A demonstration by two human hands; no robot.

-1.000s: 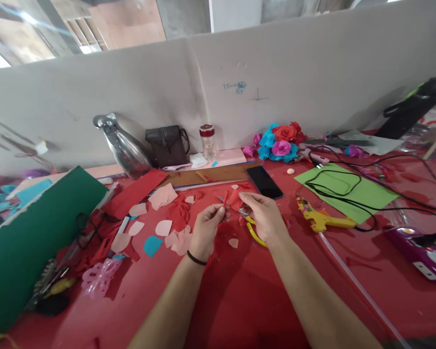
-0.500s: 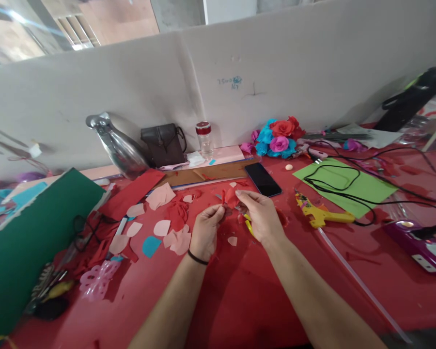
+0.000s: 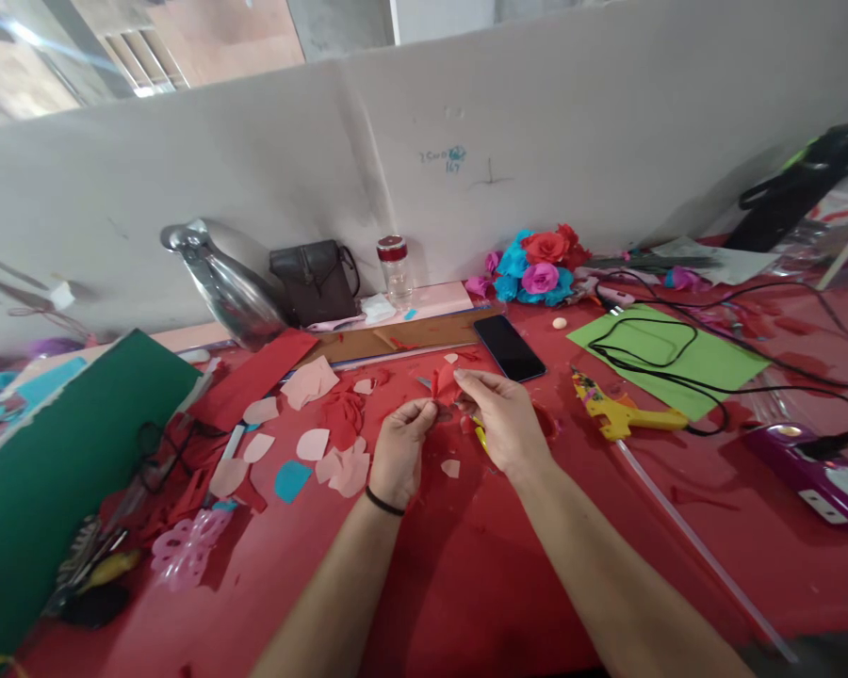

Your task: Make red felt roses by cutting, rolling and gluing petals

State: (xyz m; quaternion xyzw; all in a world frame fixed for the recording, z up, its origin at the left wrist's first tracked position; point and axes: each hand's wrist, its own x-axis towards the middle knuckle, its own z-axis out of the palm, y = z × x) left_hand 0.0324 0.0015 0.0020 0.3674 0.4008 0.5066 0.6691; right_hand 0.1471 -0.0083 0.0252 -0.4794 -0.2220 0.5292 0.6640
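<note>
Between my two hands is a small red paper flower piece (image 3: 446, 384), a rolled part with a petal beside it. My left hand (image 3: 404, 443) pinches its base between thumb and fingers. The petal side is pinched by my right hand (image 3: 501, 414). Under the right hand, yellow-handled scissors (image 3: 481, 436) lie on the red table (image 3: 452, 556), partly hidden. A small pink petal (image 3: 450, 468) lies just below the hands. More pink paper petals (image 3: 313, 443) and a blue petal (image 3: 293, 481) are spread to the left.
A yellow glue gun (image 3: 626, 414) with a long glue stick and a purple power strip (image 3: 812, 476) lie right. A phone (image 3: 510, 347), paper flowers (image 3: 544, 268), a bottle (image 3: 396, 273) and a steel flask (image 3: 230, 292) stand or lie behind. A green board (image 3: 77, 471) is at left.
My hands stay close together on the red paper. The red petal now sits nearer the rolled part, and my right hand has shifted slightly left. The whole view has moved a little.
</note>
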